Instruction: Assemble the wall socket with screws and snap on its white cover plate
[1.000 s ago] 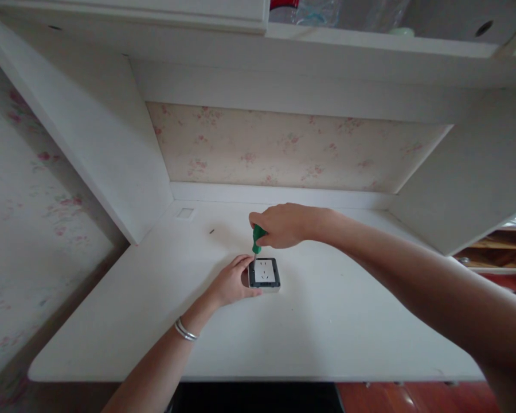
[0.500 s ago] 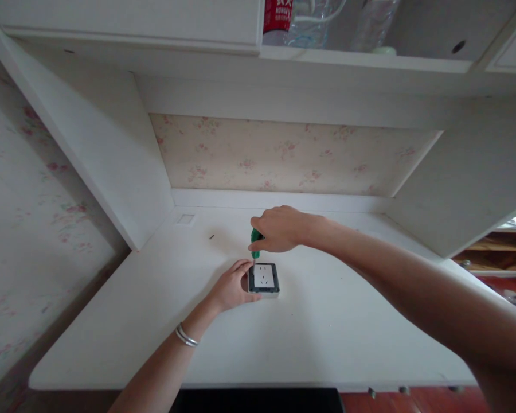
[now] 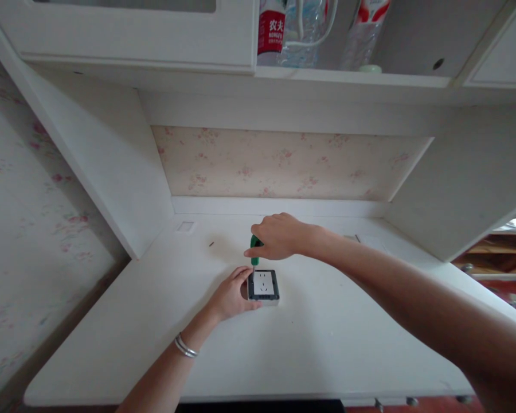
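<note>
A wall socket (image 3: 264,284) with a white face, dark frame and pale box beneath lies face up on the white desk. My left hand (image 3: 234,294) grips it from the left, fingers at the far edge and thumb at the near edge. In my right hand (image 3: 279,234) is a screwdriver with a green handle (image 3: 255,250), held upright. Its shaft reaches down to the left side of the socket's dark frame; the tip is too small to make out.
A small dark screw-like piece (image 3: 211,244) lies on the desk (image 3: 155,332), beyond my left hand. A white square frame (image 3: 185,227) rests at the back left. Overhead, a shelf (image 3: 352,77) holds plastic bottles (image 3: 272,31). Side panels (image 3: 98,155) enclose the desk.
The whole view has tilted up slightly, so the desk and hands sit lower and more of the shelf shows. Both hands keep their holds on the socket and the screwdriver.
</note>
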`<state>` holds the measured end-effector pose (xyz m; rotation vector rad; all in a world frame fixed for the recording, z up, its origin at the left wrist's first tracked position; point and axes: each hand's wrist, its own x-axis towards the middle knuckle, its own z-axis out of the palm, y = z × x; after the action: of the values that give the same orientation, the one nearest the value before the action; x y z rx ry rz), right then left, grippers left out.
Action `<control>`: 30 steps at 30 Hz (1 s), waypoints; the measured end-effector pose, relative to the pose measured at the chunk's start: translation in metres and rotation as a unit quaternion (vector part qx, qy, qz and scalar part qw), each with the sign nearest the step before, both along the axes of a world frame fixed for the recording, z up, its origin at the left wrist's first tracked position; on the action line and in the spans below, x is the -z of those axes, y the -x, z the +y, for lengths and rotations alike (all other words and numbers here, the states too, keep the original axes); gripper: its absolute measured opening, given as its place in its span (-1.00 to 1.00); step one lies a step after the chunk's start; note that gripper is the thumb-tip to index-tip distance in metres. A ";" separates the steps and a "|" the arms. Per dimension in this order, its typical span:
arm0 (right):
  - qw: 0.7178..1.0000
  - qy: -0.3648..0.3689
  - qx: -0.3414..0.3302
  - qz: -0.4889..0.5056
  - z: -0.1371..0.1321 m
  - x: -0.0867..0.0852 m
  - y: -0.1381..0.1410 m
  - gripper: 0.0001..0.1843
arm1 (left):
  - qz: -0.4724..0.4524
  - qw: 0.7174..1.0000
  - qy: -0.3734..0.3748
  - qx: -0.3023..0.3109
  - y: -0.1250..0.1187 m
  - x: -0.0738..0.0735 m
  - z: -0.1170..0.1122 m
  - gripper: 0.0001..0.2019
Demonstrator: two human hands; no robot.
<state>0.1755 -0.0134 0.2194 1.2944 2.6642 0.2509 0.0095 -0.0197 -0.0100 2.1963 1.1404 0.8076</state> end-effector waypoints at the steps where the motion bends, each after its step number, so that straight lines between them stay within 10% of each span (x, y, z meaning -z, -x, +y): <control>1: 1.000 0.000 0.001 0.009 0.000 0.001 -0.001 -0.34 | 0.001 1.000 -0.002 0.000 0.000 0.000 0.000 -0.17; 9: 0.998 -0.004 0.034 0.058 0.001 0.000 -0.015 -0.47 | -0.003 1.000 0.011 0.015 0.001 -0.002 -0.001 -0.12; 15: 0.952 -0.010 0.089 0.294 0.000 0.010 -0.050 -0.61 | -0.054 0.994 0.073 0.068 0.014 -0.012 0.004 0.04; 19: 0.813 0.092 0.178 0.546 -0.009 0.056 -0.081 -0.62 | -0.078 0.986 0.147 0.014 0.035 -0.013 0.020 -0.45; 24: 0.577 0.153 0.208 0.775 -0.021 0.133 -0.108 -0.64 | 0.128 0.968 0.009 -0.214 0.060 -0.011 0.060 -0.71; 30: 0.454 0.138 0.247 0.845 -0.026 0.189 -0.124 -0.67 | 0.227 0.923 -0.015 -0.311 0.078 -0.017 0.103 -0.74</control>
<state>0.2995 -0.0398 0.0302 2.7930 2.2295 -2.7656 -0.0688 0.0835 0.0067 2.1123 2.1345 0.5506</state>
